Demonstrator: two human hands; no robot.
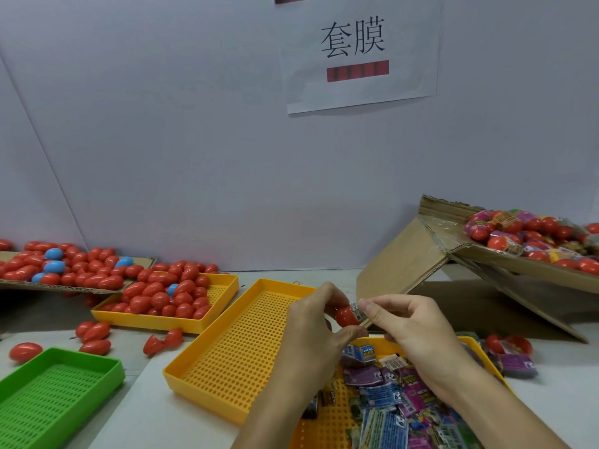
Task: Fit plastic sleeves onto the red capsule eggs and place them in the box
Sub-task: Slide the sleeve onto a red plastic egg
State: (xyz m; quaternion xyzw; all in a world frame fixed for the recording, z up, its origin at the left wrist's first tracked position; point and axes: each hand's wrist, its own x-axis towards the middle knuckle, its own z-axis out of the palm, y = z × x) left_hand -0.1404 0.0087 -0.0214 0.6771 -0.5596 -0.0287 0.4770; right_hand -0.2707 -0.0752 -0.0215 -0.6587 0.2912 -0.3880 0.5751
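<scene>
**Both hands on one red egg, sleeve at its tip**

Centre of the view: the left hand [319, 314] grips a red capsule egg [346, 315], fingers curled over the top and thumb underneath. Right beside it, the right hand [408, 322] pinches a plastic sleeve [358, 311] between thumb and forefinger, and that sleeve sits on the right end of the egg. The hands are close together, meeting at the egg, held in the air above the yellow trays.

Below the hands lies a yellow perforated tray [246, 351] with a bare floor. Nearer the camera on the right, another yellow tray [327, 426] holds a heap of flat printed sleeves [398, 406] in blue, purple and green.

Off to the left, a third yellow tray [220, 306] is piled with red eggs [162, 296], one blue among them. More red and blue eggs spread over a cardboard sheet [64, 288] behind it, and a few loose ones lie on the table. A green tray [55, 393] sits at the bottom left.

At the right, the cardboard box [408, 264] stands tilted, filled with sleeved eggs [525, 241]. A white sheet with two printed characters [353, 37] hangs on the wall
</scene>
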